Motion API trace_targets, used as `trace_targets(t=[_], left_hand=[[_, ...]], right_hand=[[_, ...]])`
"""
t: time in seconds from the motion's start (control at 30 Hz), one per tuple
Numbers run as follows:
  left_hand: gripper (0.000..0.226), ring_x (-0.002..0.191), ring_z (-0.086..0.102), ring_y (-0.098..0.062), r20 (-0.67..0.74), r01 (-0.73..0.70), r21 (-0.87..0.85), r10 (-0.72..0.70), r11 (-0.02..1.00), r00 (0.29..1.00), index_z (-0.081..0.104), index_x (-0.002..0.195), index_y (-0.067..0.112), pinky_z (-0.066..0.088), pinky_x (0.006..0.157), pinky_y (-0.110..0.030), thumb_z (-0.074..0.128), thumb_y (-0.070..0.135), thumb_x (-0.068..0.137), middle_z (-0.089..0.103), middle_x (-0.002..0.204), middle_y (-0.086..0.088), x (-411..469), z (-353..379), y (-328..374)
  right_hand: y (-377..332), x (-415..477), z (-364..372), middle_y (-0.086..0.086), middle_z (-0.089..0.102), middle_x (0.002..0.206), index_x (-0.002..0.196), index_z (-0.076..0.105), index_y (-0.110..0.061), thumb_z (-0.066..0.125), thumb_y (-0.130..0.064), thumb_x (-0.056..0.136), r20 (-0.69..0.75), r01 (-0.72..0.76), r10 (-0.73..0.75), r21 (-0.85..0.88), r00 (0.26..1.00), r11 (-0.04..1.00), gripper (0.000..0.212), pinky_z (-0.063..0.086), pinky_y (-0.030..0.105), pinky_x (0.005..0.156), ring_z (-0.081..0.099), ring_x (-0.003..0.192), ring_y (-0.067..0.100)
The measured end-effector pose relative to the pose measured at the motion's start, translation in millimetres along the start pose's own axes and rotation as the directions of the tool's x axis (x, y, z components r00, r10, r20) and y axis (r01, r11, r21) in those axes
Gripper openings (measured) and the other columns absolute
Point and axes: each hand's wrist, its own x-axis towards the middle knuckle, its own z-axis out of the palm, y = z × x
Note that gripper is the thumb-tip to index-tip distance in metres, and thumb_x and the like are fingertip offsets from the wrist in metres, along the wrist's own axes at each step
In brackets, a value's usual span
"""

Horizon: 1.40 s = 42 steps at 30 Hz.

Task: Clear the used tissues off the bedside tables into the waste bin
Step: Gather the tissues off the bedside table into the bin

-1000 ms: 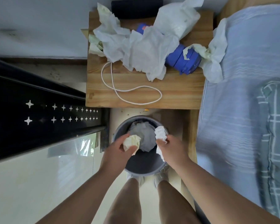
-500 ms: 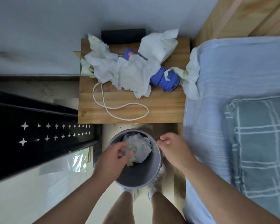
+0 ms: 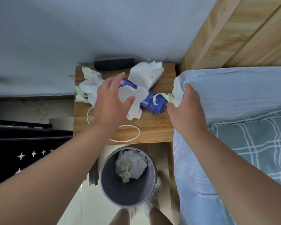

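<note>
**Tissue cleanup, maybe a third of the way in**

So the right hand [image 3: 186,105] is clenched around a crumpled white tissue with a greenish stained end [image 3: 175,96], right at the table's edge where it meets the pale blue striped bedsheet [image 3: 234,95]. The left hand [image 3: 109,101] is spread wide with nothing in it, fingers splayed above a big rumpled white tissue [image 3: 135,101] that's draped across a blue plastic bottle lying on its side [image 3: 152,103]. Can't tell if the fingertips are touching the paper or just above it.

Further out on the small light-wood bedside table [image 3: 152,132]: another wrinkled white tissue wad with green smears [image 3: 89,85] at the left edge, and a flatter, folded-looking white sheet [image 3: 146,73] near the back. A thin white cable [image 3: 130,140] loops along the front, and there's a dark oblong thing [image 3: 114,64] against the wall.

The round grey plastic waste bin [image 3: 128,198] sits on the floor just in front of the table, between it and the person's feet, already holding some scrunched tissues.

My read: a few are binned, at least four are left on this table. All soft, thin stuff, so it should bunch up easily, though the one on the bottle might drag it along.
</note>
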Motion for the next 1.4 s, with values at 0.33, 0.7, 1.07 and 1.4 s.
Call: trace_targets(t=[0.33, 0.7, 1.07, 1.4], left_hand=[[0.013, 0.106, 0.06, -0.02, 0.011, -0.14, 0.106, 0.14, 0.984, 0.99, 0.079, 0.108, 0.024, 0.039, 0.078, -0.027, 0.07, 0.027, 0.099, 0.073, 0.105, 0.006, -2, 7, -21], [0.01, 0.091, 0.056, -0.006, 0.016, -0.033, -0.115, 0.035, 0.993, 0.999, 0.048, 0.104, 0.042, 0.048, 0.068, -0.026, 0.047, 0.034, 0.109, 0.063, 0.099, 0.011, -1, -1, -6], [0.024, 0.075, 0.067, -0.011, 0.126, 0.374, -0.622, -0.384, 0.688, 0.915, 0.059, 0.102, 0.046, 0.057, 0.059, -0.032, 0.047, 0.027, 0.111, 0.069, 0.096, 0.01, -25, -37, 5], [0.021, 0.082, 0.075, -0.014, 0.582, 0.657, -0.753, -0.509, -0.042, 0.634, 0.074, 0.114, 0.003, 0.064, 0.068, -0.022, 0.06, 0.014, 0.104, 0.079, 0.103, -0.011, -156, -29, -55]], right_hand=[[3, 18, 17, 0.016, 0.06, 0.132, 0.151, 0.04, -0.012, 0.06, 0.0, 0.093, 0.172, 0.07, -0.013, -0.333, 0.985, 0.94, 0.062, 0.05, 0.04, 0.09, 0.063, 0.116, 0.036], [15, 0, -31, 0.013, 0.074, 0.109, 0.12, 0.073, -0.008, 0.066, -0.015, 0.096, -0.054, 0.132, -0.136, -0.081, 0.989, 0.988, 0.026, 0.051, 0.037, 0.084, 0.067, 0.099, 0.031], [8, -51, -59, -0.003, 0.067, 0.071, 0.088, 0.068, -0.026, 0.065, -0.029, 0.095, -0.055, 0.011, 0.01, 0.372, 0.998, 0.928, 0.008, 0.055, 0.034, 0.066, 0.067, 0.069, 0.019], [27, -128, -1, 0.005, 0.062, 0.061, 0.086, 0.067, -0.034, 0.069, -0.027, 0.098, 0.201, -0.129, 0.016, 0.564, 0.979, 0.815, 0.014, 0.049, 0.039, 0.051, 0.055, 0.051, 0.01]])
